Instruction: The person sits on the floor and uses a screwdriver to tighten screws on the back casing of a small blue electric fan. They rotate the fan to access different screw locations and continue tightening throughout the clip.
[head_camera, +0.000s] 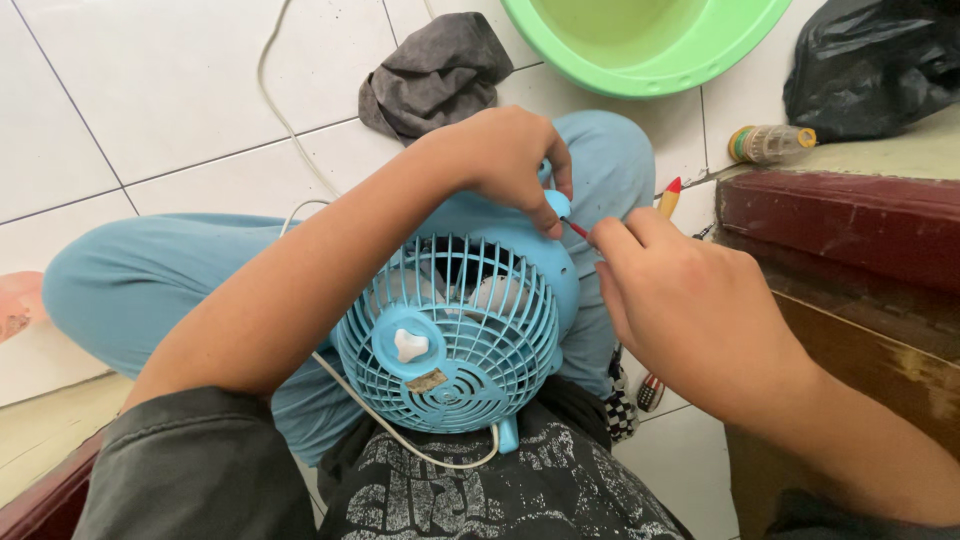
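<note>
Fan (455, 330) sits in our lap, grille up. Left hand (505, 160) clamps its rear housing; right hand (690, 310) pinches a red tool (576, 229) at the rim. Looks like light plastic with thin, brittle grille ribs, so we'd hold the housing.

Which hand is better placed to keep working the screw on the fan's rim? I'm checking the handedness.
The right hand: it already pinches the red-tipped tool against the rim of the blue fan. The left hand grips the fan's back, bracing it.
</note>
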